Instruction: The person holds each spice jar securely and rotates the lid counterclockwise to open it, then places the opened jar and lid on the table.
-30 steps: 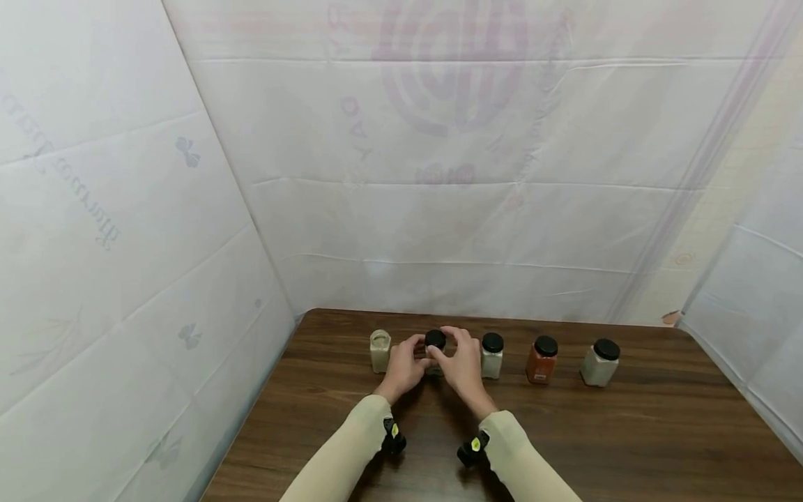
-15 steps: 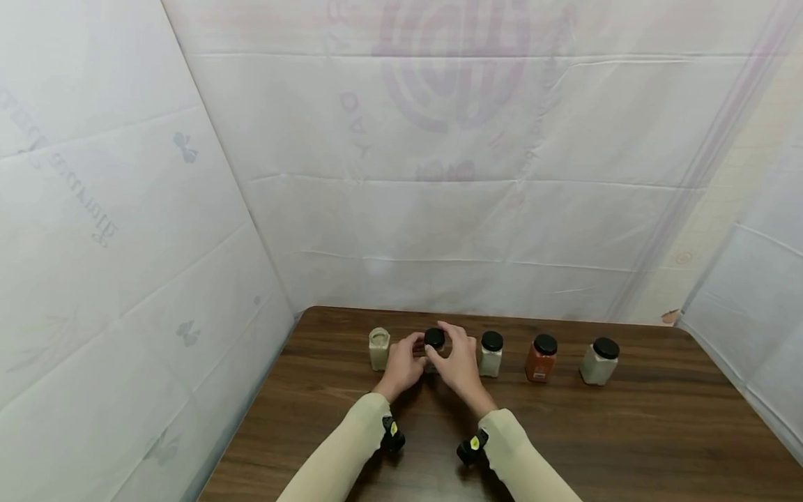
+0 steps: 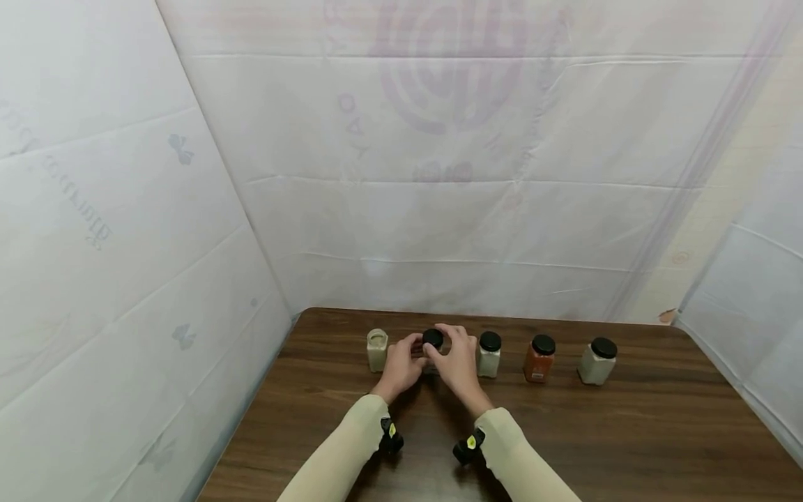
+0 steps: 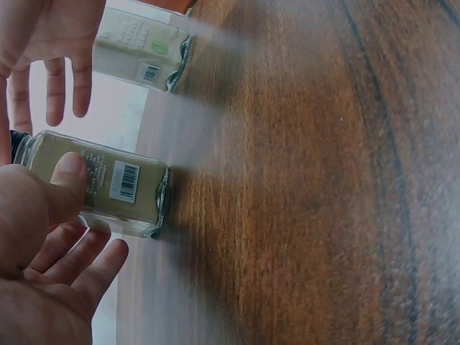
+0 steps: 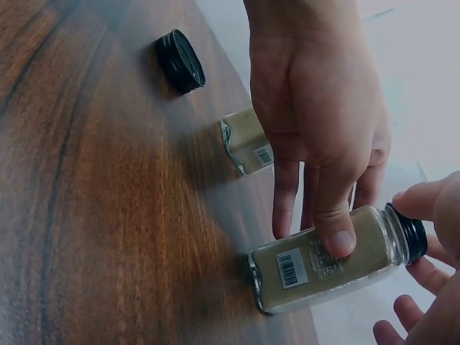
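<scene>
A spice jar [image 4: 140, 176] with greenish-tan powder, a barcode label and a black lid [image 5: 412, 233] stands upright on the table between the hands. My left hand [image 3: 401, 367] holds its body, thumb [image 5: 338, 241] pressed along the label side. The right hand [image 3: 457, 360] grips the lid between thumb and fingers. In the head view, the hands cover most of the jar, leaving the lid top visible. Left of it stands a lidless jar [image 3: 377, 354] of similar powder. A loose black lid [image 5: 180, 61] lies near that jar in the right wrist view.
To the right, in a row, stand a capped jar of pale powder [image 3: 489, 359], a jar of orange-red powder [image 3: 539, 362] and another pale jar [image 3: 597, 364]. The brown wooden table [image 3: 602, 432] meets hanging white sheets [image 3: 439, 230] at its back edge.
Both hands stay at the jar, with only slight movement of the right fingers on the lid. The whole head view has shifted a little.
</scene>
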The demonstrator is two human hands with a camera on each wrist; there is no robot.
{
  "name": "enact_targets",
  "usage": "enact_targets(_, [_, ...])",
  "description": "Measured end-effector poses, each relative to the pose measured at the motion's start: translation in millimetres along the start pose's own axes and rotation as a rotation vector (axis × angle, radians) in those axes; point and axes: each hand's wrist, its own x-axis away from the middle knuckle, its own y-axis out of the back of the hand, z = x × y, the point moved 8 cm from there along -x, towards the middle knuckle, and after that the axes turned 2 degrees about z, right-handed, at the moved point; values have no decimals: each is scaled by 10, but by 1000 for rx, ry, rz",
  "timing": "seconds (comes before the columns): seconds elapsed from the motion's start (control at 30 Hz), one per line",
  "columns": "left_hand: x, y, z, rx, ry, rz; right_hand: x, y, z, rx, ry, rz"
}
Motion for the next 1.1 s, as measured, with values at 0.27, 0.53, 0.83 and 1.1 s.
enact_targets(0.27, [-8,5,9,-12,2,-2,31,-32,3,-40,-1,26])
enact_targets(0.53, [-16,-8,26,3,15,13,7,-11,16,-29,6,39])
enact_targets(0.83, [-50,-36,67,7,12,18,-16,-22,-72,-1,-63,27])
enact_targets(1.1, [-45,-26,88,8,16,4,-17,-56,-32,24,-16,47])
